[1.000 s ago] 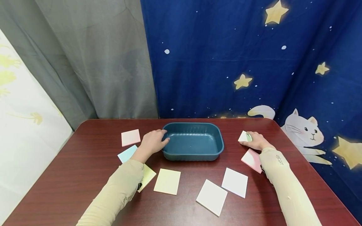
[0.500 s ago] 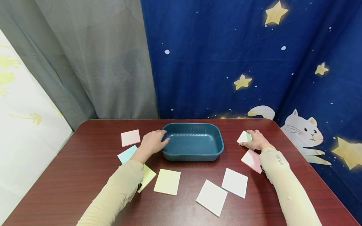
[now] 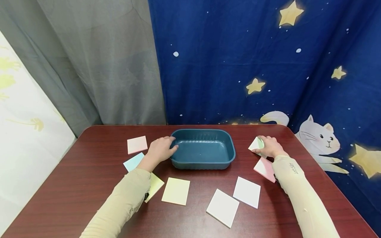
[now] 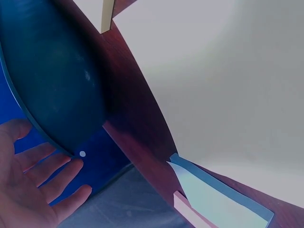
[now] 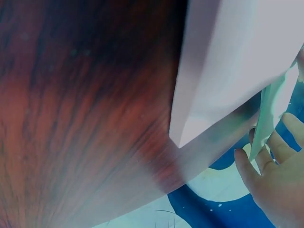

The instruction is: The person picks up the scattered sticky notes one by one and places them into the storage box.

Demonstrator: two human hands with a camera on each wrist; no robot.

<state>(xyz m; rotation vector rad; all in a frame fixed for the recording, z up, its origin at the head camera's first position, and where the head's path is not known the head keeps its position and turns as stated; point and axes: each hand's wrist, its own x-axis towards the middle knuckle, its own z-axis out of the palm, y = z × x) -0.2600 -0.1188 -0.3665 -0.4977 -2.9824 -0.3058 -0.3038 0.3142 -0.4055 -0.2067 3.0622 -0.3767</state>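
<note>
My right hand [image 3: 270, 147] pinches a pale green sticky note pad [image 3: 256, 144] by its edges, thumb on the near side and fingers on the far side. In the right wrist view the green pad [image 5: 270, 114] stands tilted between the fingers. A pink pad [image 3: 266, 169] lies just below that wrist. My left hand [image 3: 160, 148] rests at the left rim of a dark teal plastic bin [image 3: 203, 165], fingers loosely spread. In the left wrist view its fingertips sit right at the rim of the bin [image 4: 52, 95]. Nothing lies inside the bin.
On the dark red table [image 3: 98, 178] lie a pink pad [image 3: 137, 144], a blue pad [image 3: 134, 161], a yellow pad [image 3: 155, 185] partly under the left forearm, another yellow pad [image 3: 176, 191] and two white pads [image 3: 223, 208]. Curtains hang behind the table's far edge.
The right hand has shifted the green pad slightly to the left and tilted it, showing more of its surface. The left hand and the bin have stayed put.
</note>
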